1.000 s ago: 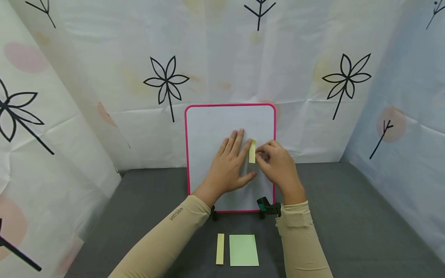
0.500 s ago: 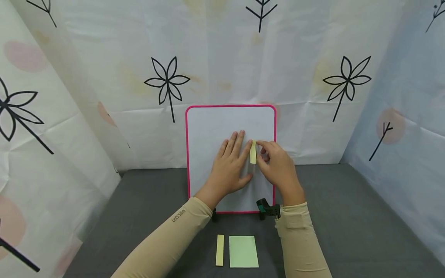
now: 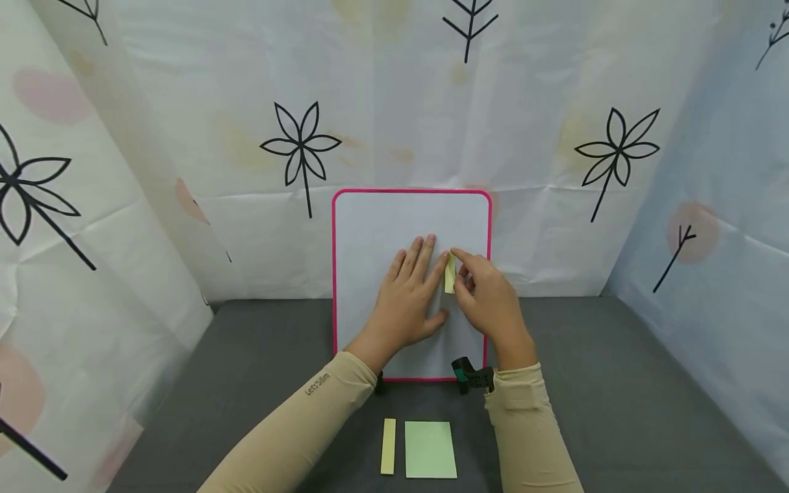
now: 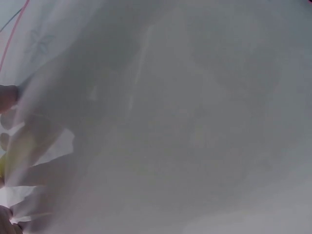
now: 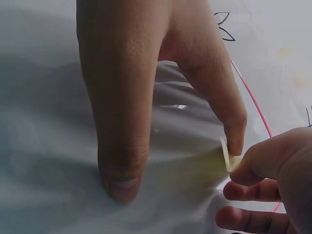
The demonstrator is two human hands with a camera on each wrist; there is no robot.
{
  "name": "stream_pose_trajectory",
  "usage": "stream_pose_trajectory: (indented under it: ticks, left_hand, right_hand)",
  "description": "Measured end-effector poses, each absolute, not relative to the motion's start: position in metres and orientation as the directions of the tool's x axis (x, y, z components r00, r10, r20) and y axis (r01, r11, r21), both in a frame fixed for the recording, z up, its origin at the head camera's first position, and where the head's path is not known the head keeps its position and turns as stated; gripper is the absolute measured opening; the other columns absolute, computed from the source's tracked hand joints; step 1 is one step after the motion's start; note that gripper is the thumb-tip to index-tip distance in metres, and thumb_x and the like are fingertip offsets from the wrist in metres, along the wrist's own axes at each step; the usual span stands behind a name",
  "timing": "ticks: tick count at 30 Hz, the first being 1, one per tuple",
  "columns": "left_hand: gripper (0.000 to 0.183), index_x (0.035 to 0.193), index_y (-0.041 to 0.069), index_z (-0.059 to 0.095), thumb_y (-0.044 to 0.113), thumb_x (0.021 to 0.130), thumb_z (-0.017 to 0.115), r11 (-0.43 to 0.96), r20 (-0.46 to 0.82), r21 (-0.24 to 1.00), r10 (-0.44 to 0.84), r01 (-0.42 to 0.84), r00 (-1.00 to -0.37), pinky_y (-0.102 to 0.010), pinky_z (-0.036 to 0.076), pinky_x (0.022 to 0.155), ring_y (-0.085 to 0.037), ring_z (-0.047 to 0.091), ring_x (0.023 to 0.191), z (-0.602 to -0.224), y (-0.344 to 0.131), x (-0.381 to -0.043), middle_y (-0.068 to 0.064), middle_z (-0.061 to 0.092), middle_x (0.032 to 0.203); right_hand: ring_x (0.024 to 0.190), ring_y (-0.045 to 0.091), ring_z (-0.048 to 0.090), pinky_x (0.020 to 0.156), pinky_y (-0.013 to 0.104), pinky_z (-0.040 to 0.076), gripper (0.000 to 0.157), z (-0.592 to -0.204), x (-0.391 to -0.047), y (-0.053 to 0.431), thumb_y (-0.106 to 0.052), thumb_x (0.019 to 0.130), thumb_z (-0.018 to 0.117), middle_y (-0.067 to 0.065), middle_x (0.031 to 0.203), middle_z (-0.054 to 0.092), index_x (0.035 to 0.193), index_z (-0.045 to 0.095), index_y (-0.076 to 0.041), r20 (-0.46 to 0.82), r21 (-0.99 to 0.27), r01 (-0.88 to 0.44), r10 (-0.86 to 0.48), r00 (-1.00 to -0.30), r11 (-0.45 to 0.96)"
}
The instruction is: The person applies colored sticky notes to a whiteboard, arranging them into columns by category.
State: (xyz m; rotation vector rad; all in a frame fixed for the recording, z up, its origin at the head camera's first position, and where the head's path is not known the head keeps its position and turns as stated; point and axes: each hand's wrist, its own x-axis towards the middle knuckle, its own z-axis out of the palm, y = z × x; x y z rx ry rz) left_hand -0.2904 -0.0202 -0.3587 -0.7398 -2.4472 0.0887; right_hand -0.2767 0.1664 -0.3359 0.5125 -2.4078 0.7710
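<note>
A small whiteboard with a pink frame stands upright on the dark table. Flat on its surface rests my left hand, fingers spread, the index tip beside a narrow yellow paper strip. The strip is upright on the board, and my right hand holds it by its right side with curled fingers, the index fingertip at its top. In the right wrist view the strip sticks out edge-on from the board between the left index finger and the right fingertips. My right hand partly hides it in the head view.
On the table before the board lie a second yellow strip and a light green square of paper. A black wrist device sits by the right sleeve. Patterned white cloth hangs behind and at both sides.
My right index finger has moved up and left onto the top of the yellow strip, covering more of it. The left hand stays on the board; the view has shifted slightly.
</note>
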Motion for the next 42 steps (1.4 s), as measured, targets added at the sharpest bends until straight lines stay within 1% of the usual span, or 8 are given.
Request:
stream_pose_trajectory:
  ticks: [4, 11, 18, 27, 32, 42]
  left_hand:
    - [0.107, 0.172, 0.016, 0.016, 0.065, 0.092, 0.068, 0.844, 0.506, -0.217, 0.527, 0.49, -0.683, -0.052, 0.012, 0.135, -0.033, 0.003, 0.168, -0.3598, -0.0196, -0.2906, -0.016, 0.002, 0.179]
    - [0.107, 0.172, 0.016, 0.017, 0.066, 0.092, 0.068, 0.847, 0.513, -0.214, 0.522, 0.487, -0.682, -0.051, 0.014, 0.135, -0.033, 0.005, 0.168, -0.3595, -0.02, -0.2907, -0.017, 0.004, 0.179]
    - [0.109, 0.172, 0.016, 0.016, 0.065, 0.091, 0.069, 0.848, 0.526, -0.21, 0.518, 0.487, -0.674, -0.051, 0.014, 0.134, -0.033, 0.005, 0.168, -0.3606, -0.0212, -0.2905, -0.017, 0.004, 0.179]
    - [0.106, 0.172, 0.016, 0.018, 0.063, 0.092, 0.069, 0.849, 0.523, -0.194, 0.513, 0.491, -0.681, -0.052, 0.014, 0.134, -0.033, 0.004, 0.168, -0.362, -0.0203, -0.2905, -0.016, 0.003, 0.18]
    - [0.106, 0.172, 0.016, 0.018, 0.064, 0.092, 0.069, 0.848, 0.525, -0.201, 0.516, 0.491, -0.677, -0.052, 0.015, 0.134, -0.033, 0.004, 0.168, -0.3611, -0.0181, -0.2904, -0.016, 0.003, 0.18]
    - [0.104, 0.172, 0.018, 0.021, 0.063, 0.092, 0.069, 0.855, 0.518, -0.215, 0.51, 0.473, -0.687, -0.053, 0.016, 0.134, -0.034, 0.005, 0.168, -0.3616, -0.016, -0.2903, -0.016, 0.004, 0.18]
  right_hand:
    - [0.076, 0.02, 0.058, 0.062, 0.034, 0.046, 0.045, -0.3381, -0.2772, 0.1652, -0.008, 0.101, 0.058, 0.008, 0.097, 0.066, 0.146, 0.064, -0.011, 0.598, -0.415, -0.489, -0.175, -0.782, 0.767]
    - [0.074, 0.019, 0.056, 0.061, 0.034, 0.044, 0.045, -0.3379, -0.2784, 0.1634, -0.007, 0.101, 0.058, 0.008, 0.096, 0.065, 0.146, 0.063, -0.009, 0.58, -0.414, -0.477, -0.179, -0.795, 0.775]
    - [0.074, 0.019, 0.054, 0.061, 0.035, 0.043, 0.05, -0.3378, -0.2787, 0.1645, -0.006, 0.099, 0.057, 0.007, 0.097, 0.064, 0.148, 0.062, -0.011, 0.553, -0.433, -0.46, -0.174, -0.815, 0.776]
    - [0.079, 0.023, 0.059, 0.066, 0.038, 0.047, 0.047, -0.3371, -0.2768, 0.1699, -0.005, 0.098, 0.058, 0.01, 0.103, 0.067, 0.145, 0.063, -0.008, 0.542, -0.445, -0.434, -0.15, -0.827, 0.783]
    - [0.078, 0.022, 0.058, 0.065, 0.037, 0.046, 0.05, -0.3371, -0.2764, 0.1707, -0.005, 0.098, 0.059, 0.008, 0.102, 0.066, 0.148, 0.062, -0.01, 0.537, -0.434, -0.443, -0.17, -0.826, 0.785]
    - [0.077, 0.021, 0.059, 0.064, 0.036, 0.047, 0.051, -0.3365, -0.2765, 0.1722, -0.004, 0.096, 0.057, 0.009, 0.102, 0.067, 0.148, 0.062, -0.008, 0.551, -0.441, -0.447, -0.159, -0.819, 0.778]
